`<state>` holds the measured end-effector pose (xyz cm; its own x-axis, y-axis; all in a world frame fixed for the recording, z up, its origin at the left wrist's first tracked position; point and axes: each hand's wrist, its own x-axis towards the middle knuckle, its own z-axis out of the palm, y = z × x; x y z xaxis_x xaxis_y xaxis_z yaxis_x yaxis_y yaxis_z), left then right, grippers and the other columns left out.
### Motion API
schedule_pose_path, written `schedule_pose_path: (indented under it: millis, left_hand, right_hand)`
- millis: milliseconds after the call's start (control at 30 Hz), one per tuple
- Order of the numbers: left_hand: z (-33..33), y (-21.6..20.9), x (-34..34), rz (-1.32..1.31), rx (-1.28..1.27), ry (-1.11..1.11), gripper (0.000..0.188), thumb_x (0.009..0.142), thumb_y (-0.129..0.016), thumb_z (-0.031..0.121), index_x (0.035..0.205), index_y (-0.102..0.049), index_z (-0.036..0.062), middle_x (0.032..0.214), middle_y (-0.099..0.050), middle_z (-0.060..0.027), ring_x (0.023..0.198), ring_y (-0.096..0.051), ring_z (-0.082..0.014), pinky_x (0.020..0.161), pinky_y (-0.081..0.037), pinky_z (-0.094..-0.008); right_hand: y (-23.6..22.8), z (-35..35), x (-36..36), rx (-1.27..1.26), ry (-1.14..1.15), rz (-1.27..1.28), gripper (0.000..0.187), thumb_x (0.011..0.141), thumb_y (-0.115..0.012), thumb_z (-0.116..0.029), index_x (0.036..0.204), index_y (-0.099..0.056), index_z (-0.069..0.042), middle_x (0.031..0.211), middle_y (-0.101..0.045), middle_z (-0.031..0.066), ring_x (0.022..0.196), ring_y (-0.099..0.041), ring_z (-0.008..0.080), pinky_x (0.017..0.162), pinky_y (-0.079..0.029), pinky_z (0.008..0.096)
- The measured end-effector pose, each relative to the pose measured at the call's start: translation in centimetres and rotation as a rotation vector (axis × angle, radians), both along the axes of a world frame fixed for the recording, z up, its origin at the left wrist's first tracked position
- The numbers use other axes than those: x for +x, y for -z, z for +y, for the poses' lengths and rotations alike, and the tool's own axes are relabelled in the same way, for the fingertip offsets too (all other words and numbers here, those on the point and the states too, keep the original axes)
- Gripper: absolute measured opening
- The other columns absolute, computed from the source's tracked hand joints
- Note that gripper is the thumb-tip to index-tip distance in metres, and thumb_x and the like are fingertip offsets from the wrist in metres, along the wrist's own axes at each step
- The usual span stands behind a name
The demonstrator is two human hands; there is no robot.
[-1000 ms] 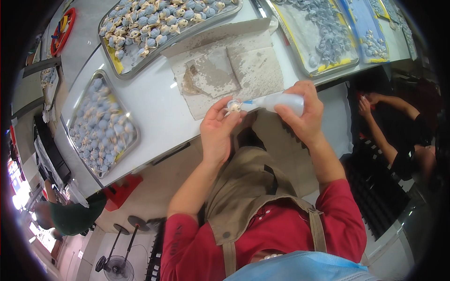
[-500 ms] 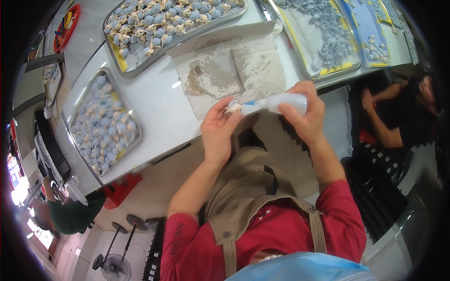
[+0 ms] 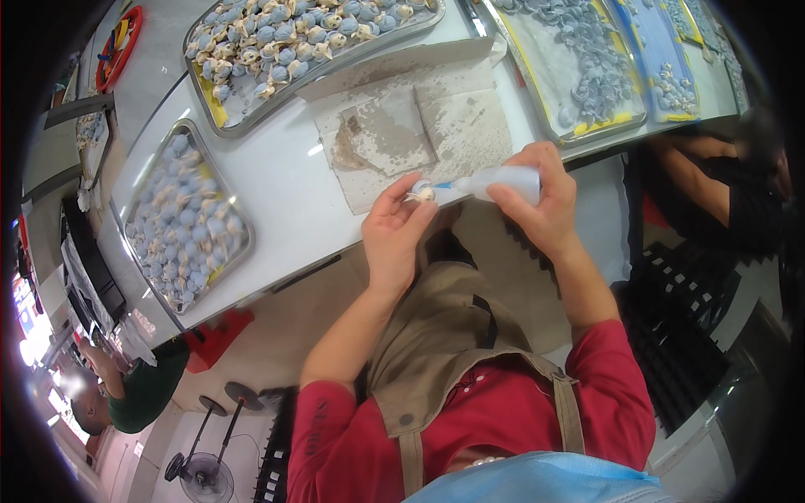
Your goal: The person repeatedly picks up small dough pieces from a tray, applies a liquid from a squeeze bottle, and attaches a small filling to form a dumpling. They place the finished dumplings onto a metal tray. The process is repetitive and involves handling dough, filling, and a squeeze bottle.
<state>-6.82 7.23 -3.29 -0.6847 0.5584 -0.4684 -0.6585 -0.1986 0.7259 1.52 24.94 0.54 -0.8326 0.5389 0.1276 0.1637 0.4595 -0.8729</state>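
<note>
Between the thumb and fingers of my left hand (image 3: 394,226) is a small cream-and-blue figurine (image 3: 424,194), pinched near the table's front edge. My right hand (image 3: 545,201) is wrapped round a translucent white squeeze bottle (image 3: 511,183), tipped on its side. Its thin blue nozzle (image 3: 446,184) points left and reaches the figurine; whether it touches cannot be made out. Under and beyond my hands lies a stained, opened-out piece of cardboard (image 3: 470,117).
A metal tray (image 3: 225,132) of similar figurines stands at the back, and another tray (image 3: 250,243) at the left. To the right, a yellow-lined tray (image 3: 537,92) holds loose blue cup-shaped pieces. Co-workers sit at the right and far left; a fan (image 3: 205,478) stands lower left.
My right hand has shifted the bottle slightly left, bringing its nozzle closer to the figurine. My left hand has barely moved. Both co-workers have changed posture.
</note>
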Motion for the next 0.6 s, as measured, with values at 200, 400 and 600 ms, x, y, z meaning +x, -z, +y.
schedule_pose_path:
  millis: [200, 400, 600]
  left_hand:
    - [0.1, 0.3, -0.1, -0.044, 0.006, -0.020, 0.040, 0.081, -0.061, -0.004, 0.120, -0.048, -0.0033, 0.110, -0.057, -0.0128, 0.090, -0.057, -0.0142, 0.081, -0.047, -0.0245]
    - [0.2, 0.0, -0.2, -0.080, -0.015, -0.005, 0.039, 0.082, -0.061, 0.000, 0.119, -0.048, -0.0016, 0.110, -0.057, -0.0135, 0.085, -0.059, -0.0145, 0.074, -0.048, -0.0223]
    - [1.0, -0.3, 0.1, -0.113, 0.025, 0.039, 0.037, 0.085, -0.058, 0.001, 0.120, -0.047, -0.0009, 0.111, -0.057, -0.0140, 0.085, -0.059, -0.0138, 0.074, -0.049, -0.0219]
  right_hand:
    - [0.9, -0.1, 0.5, -0.364, 0.095, 0.009, 0.025, 0.077, -0.070, -0.018, 0.092, -0.056, -0.003, 0.080, -0.058, 0.0027, 0.074, -0.051, 0.0077, 0.063, -0.042, 0.0228]
    - [3.8, 1.0, -1.6, -0.587, 0.205, 0.012, 0.025, 0.084, -0.064, -0.023, 0.095, -0.056, -0.002, 0.084, -0.059, 0.0022, 0.077, -0.050, 0.0044, 0.065, -0.041, 0.0207]
    - [5.3, 1.9, -5.7, -0.226, 0.257, -0.278, 0.029, 0.084, -0.060, -0.029, 0.094, -0.059, -0.002, 0.080, -0.059, 0.0108, 0.075, -0.055, 0.0179, 0.067, -0.043, 0.0290]
